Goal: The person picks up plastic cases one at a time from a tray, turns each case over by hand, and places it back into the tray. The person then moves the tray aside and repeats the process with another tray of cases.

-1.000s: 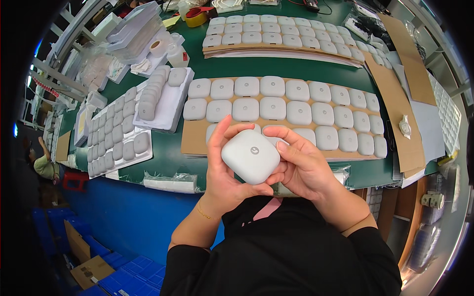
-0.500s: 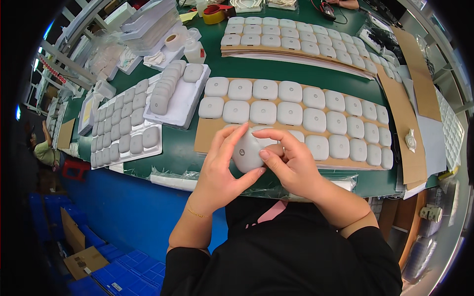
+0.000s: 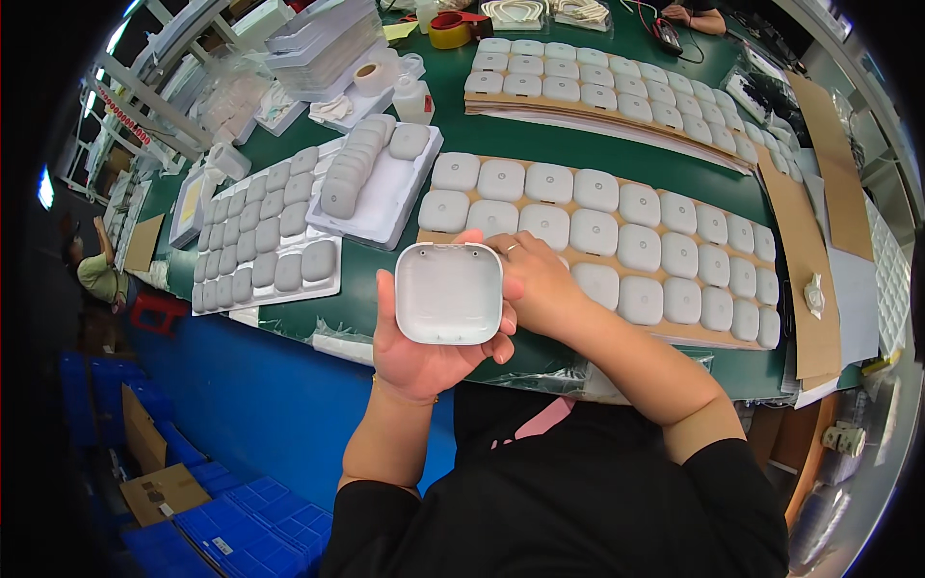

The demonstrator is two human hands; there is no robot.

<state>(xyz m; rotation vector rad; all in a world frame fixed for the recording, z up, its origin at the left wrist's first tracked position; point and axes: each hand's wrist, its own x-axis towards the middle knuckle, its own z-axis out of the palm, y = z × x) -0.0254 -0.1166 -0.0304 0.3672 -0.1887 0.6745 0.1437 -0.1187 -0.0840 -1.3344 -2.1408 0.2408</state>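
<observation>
My left hand (image 3: 414, 361) is closed around a rounded-square plastic shell (image 3: 449, 294), its hollow white inside facing up. Two small round holes show near the shell's far edge. Against the shell's right side, my right hand (image 3: 541, 284) is closed, with its fingertips partly hidden behind the rim. Just beyond both hands, rows of similar light-grey rounded-square cases (image 3: 639, 248) lie on a brown cardboard sheet (image 3: 429, 236).
Left of the hands, grey cases fill a white tray (image 3: 323, 287), and a row of them leans in a foam tray (image 3: 390, 207). Another case-covered stack of sheets (image 3: 607, 114) lies farther back. Blue boxes (image 3: 255, 530) stand at lower left. A co-worker's hand (image 3: 677, 13) shows at the far edge.
The piece in my hands has turned from its grey outer face to its hollow inside. My left palm now supports it from below, and my right hand has shifted to its far right side.
</observation>
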